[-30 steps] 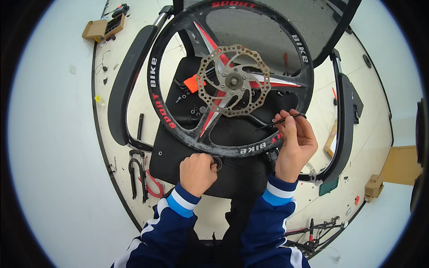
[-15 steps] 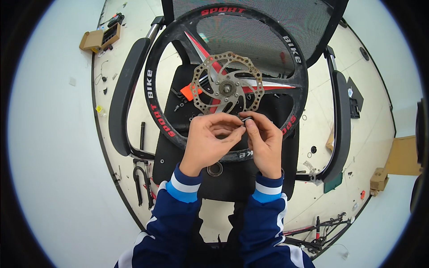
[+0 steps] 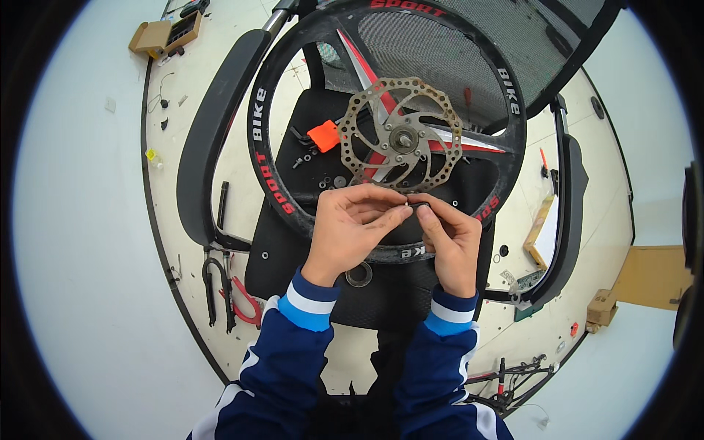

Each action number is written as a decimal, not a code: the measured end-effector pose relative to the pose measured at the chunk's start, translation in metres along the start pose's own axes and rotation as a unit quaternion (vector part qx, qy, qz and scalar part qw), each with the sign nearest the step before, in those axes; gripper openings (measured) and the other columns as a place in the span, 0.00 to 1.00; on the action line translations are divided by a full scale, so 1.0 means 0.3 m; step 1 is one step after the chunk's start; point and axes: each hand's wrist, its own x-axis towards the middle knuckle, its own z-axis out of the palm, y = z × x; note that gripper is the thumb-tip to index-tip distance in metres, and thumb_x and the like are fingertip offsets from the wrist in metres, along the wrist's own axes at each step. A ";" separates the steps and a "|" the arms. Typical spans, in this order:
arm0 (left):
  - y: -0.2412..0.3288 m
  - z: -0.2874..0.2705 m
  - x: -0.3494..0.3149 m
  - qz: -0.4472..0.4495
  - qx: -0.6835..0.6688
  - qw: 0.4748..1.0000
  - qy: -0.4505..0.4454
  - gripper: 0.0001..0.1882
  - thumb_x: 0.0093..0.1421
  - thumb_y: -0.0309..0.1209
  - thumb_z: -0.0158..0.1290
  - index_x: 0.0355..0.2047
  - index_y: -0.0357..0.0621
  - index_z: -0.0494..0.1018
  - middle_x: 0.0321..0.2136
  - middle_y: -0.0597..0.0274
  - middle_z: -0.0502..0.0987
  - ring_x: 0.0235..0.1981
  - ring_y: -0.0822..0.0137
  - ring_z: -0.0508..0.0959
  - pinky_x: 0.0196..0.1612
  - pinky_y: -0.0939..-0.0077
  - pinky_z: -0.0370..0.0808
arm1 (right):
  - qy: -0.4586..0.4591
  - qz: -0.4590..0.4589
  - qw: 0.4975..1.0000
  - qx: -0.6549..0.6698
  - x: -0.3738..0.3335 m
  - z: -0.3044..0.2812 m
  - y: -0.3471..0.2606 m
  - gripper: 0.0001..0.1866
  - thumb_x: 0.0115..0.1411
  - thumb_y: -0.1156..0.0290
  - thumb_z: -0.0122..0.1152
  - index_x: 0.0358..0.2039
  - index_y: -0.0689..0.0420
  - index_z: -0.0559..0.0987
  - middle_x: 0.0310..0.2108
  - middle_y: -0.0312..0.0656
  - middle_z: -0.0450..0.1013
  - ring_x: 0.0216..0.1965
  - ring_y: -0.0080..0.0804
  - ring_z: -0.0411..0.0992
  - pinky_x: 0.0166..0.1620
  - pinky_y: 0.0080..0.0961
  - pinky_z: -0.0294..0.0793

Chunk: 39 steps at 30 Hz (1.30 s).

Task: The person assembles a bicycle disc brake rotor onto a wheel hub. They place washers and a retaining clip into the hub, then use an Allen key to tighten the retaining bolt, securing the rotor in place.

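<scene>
My left hand (image 3: pixel 350 226) and my right hand (image 3: pixel 451 238) meet fingertip to fingertip above the near rim of a bicycle wheel (image 3: pixel 265 165). Both pinch a small dark part (image 3: pixel 419 206); the fingers cover most of it, so its kind does not show. Just beyond the fingertips is a drilled metal brake disc (image 3: pixel 440 170), bolted to the hub with the axle (image 3: pixel 403 139) sticking up at its centre. The wheel, black with red and silver spokes, lies flat across an office chair seat (image 3: pixel 308 110).
An orange piece (image 3: pixel 323 136), hex keys, a bolt and several washers (image 3: pixel 339 181) lie on the seat. A metal ring (image 3: pixel 358 275) sits near its front. Chair armrests (image 3: pixel 220 139) flank the wheel. On the floor are a fork (image 3: pixel 218 290), a bike frame (image 3: pixel 506 381) and boxes (image 3: pixel 603 306).
The view has shifted, so the wheel and chair appear farther right and turned slightly. My hands stay together on the small dark part, the right fingers shifted a little on it.
</scene>
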 end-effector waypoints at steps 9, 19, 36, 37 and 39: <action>0.010 -0.025 0.008 0.023 -0.020 0.999 -0.019 0.10 0.56 0.14 0.63 0.39 0.26 0.80 0.37 0.52 0.83 0.40 0.64 0.85 0.49 0.73 0.83 | 0.001 0.019 1.000 0.012 0.001 0.021 0.005 0.12 0.68 0.73 0.61 0.46 0.67 0.83 0.28 0.32 0.76 0.27 0.12 0.66 0.30 0.12 0.61; 0.002 -0.026 0.008 0.012 -0.015 1.000 -0.017 0.11 0.57 0.16 0.63 0.42 0.27 0.80 0.38 0.51 0.84 0.40 0.65 0.85 0.48 0.75 0.83 | 0.009 -0.015 1.000 0.023 0.008 0.047 0.019 0.11 0.68 0.74 0.61 0.46 0.67 0.83 0.25 0.27 0.71 0.23 0.10 0.59 0.25 0.12 0.53; -0.007 -0.014 0.014 -0.006 -0.003 1.000 -0.005 0.11 0.58 0.16 0.64 0.42 0.29 0.80 0.37 0.52 0.84 0.39 0.67 0.85 0.46 0.77 0.82 | 0.021 -0.008 1.000 0.016 0.012 0.040 0.028 0.13 0.68 0.74 0.61 0.48 0.68 0.82 0.39 0.40 0.81 0.40 0.20 0.75 0.45 0.16 0.73; -0.008 -0.015 0.014 -0.007 0.001 1.000 -0.005 0.11 0.58 0.16 0.63 0.42 0.29 0.80 0.37 0.52 0.84 0.39 0.67 0.85 0.46 0.77 0.82 | 0.020 -0.007 1.000 0.016 0.012 0.041 0.028 0.13 0.68 0.74 0.61 0.48 0.69 0.82 0.39 0.41 0.81 0.40 0.21 0.75 0.46 0.17 0.74; -0.008 -0.016 0.013 -0.008 0.003 1.000 -0.006 0.11 0.58 0.16 0.63 0.42 0.29 0.80 0.37 0.51 0.84 0.39 0.67 0.85 0.47 0.77 0.82 | 0.019 -0.004 1.000 0.017 0.011 0.041 0.027 0.13 0.68 0.74 0.61 0.48 0.69 0.82 0.40 0.41 0.81 0.41 0.21 0.76 0.47 0.18 0.74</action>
